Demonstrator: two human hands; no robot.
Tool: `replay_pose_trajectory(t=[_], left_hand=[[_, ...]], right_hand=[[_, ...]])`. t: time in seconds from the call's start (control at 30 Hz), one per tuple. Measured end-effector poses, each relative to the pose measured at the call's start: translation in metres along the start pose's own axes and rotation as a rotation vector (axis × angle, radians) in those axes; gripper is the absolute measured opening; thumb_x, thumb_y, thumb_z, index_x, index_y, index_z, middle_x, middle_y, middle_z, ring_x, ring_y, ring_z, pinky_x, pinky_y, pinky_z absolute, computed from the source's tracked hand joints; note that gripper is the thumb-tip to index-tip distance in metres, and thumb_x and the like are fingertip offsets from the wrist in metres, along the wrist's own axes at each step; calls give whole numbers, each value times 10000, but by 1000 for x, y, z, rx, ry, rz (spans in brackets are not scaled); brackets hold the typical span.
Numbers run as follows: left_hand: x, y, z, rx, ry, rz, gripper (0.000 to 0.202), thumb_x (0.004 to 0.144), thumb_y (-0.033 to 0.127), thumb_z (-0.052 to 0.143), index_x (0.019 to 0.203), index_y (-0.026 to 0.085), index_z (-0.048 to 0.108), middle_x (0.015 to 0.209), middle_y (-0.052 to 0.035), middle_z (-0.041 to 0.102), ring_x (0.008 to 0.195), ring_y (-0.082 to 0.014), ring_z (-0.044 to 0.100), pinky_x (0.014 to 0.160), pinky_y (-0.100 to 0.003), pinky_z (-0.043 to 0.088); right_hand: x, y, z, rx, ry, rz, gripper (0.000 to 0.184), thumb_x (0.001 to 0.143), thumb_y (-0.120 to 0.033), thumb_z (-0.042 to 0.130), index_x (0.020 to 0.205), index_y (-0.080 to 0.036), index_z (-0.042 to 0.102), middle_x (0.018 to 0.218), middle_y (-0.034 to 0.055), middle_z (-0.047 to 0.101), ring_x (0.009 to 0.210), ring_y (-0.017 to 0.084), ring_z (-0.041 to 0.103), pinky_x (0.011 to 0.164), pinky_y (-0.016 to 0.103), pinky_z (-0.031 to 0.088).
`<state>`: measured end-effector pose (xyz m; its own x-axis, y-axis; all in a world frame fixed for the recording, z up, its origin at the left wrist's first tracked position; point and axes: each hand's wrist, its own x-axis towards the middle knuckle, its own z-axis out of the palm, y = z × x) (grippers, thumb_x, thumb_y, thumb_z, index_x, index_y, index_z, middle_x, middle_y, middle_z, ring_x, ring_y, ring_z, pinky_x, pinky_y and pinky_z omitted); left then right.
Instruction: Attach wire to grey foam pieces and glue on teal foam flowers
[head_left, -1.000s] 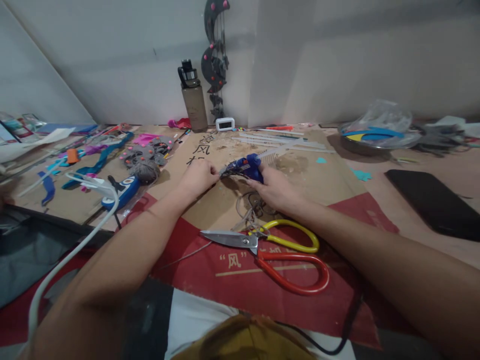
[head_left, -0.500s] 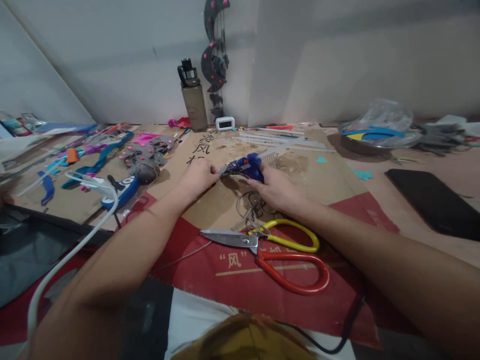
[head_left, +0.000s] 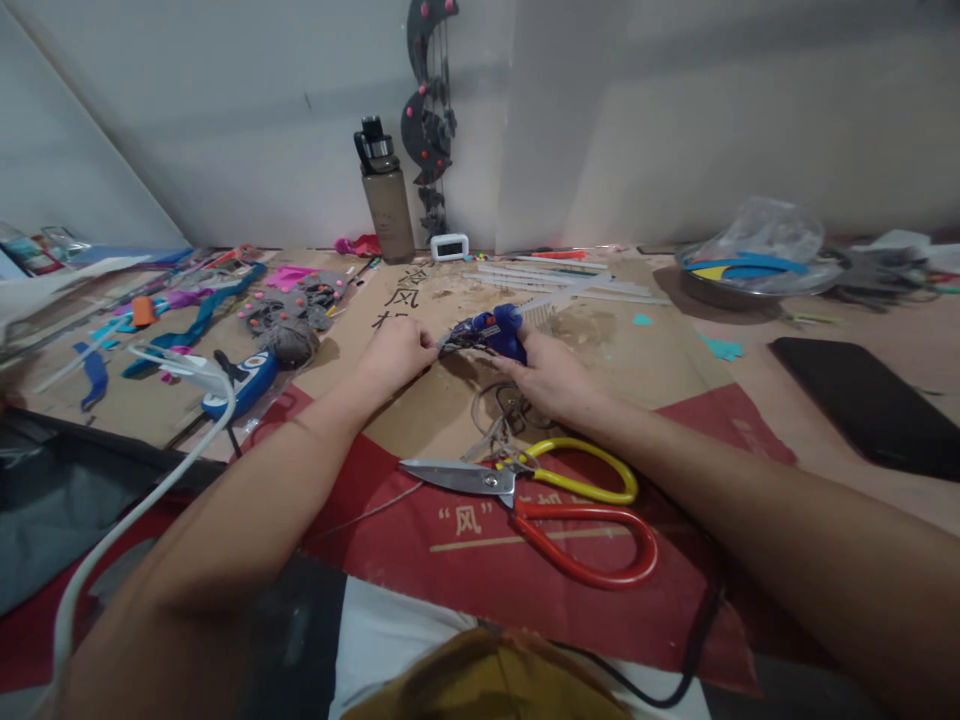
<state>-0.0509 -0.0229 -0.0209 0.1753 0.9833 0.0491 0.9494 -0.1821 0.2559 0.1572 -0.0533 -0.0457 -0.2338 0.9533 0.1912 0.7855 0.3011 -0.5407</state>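
Observation:
My right hand [head_left: 559, 375] is wrapped round a blue hot glue gun [head_left: 506, 332], with a pale glue stick [head_left: 547, 298] poking out of its back. The gun's nozzle points left, towards my left hand [head_left: 401, 355]. The fingers of that hand are pinched together at the nozzle end, on a small dark grey piece too small to make out. Below the hands lies a loose tangle of grey yarn [head_left: 506, 425]. Nearer to me rest big scissors [head_left: 581, 540] with one yellow and one red handle, their blades closed and pointing left.
A brown bottle [head_left: 388, 205] and a small white clock [head_left: 449, 247] stand by the wall. Glue sticks [head_left: 540, 278] lie behind the gun. On the left are a blue power strip [head_left: 244, 385] and felt scraps; on the right, a black phone [head_left: 862, 405] and a round tray [head_left: 735, 290].
Very little differs. Both hands stay in place, with the glue gun shifted or tilted only slightly.

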Motion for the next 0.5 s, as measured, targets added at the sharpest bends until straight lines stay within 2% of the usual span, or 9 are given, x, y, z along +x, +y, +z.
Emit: replay_pose_trajectory(t=[0.13,0.33,0.5], left_hand=[[-1,1,-1,-1,-3,4,208,745,225,558,735,130,742,612,-57,670,573,-136,564,596,-236,415],[-3,4,-3,11,0,-12,204,756,223,556,740,137,740,612,-49,668,603,-135,568,609,-228,422],[-3,4,-3,-11,-7,-8,189,740,202,562,726,132,737,605,-48,662,595,-132,560,611,-228,419]], right_hand=[[0,-4,0,-8,-19,-5,327,893,-343,526,1160,-158,568,1018,140,708,898,272,651,751,335,448],[-1,-3,-1,-28,-10,12,271,890,-355,541,1076,-165,594,963,133,714,869,264,650,762,334,445],[-1,-6,-1,-6,-4,3,271,892,-339,537,1099,-171,588,977,122,713,876,256,650,769,333,445]])
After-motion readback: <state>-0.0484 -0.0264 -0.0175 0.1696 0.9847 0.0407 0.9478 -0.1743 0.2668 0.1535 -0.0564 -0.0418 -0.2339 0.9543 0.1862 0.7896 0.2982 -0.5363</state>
